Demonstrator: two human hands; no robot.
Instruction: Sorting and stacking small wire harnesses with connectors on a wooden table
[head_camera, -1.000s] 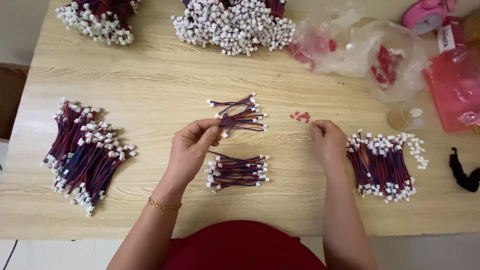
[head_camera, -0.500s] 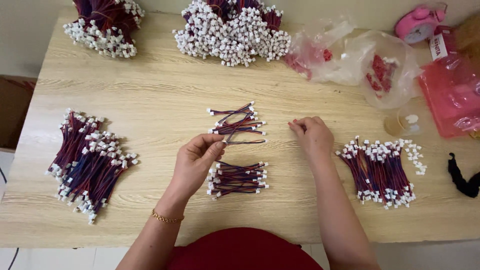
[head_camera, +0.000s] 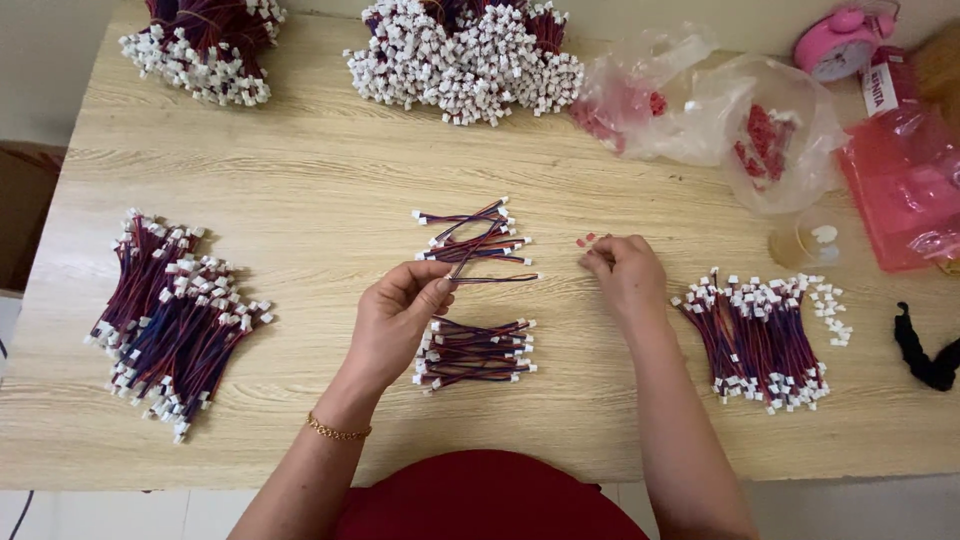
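Wire lead bunch (head_camera: 478, 243) — short red-and-blue leads with white plug connectors on the ends, fanned loosely, pinched at the near end by the left hand (head_camera: 398, 318) and raised above the wooden table. Small red pieces (head_camera: 585, 240) — a few tiny bits lying on the table, at the fingertips of the right hand (head_camera: 625, 273), just right of the bunch.
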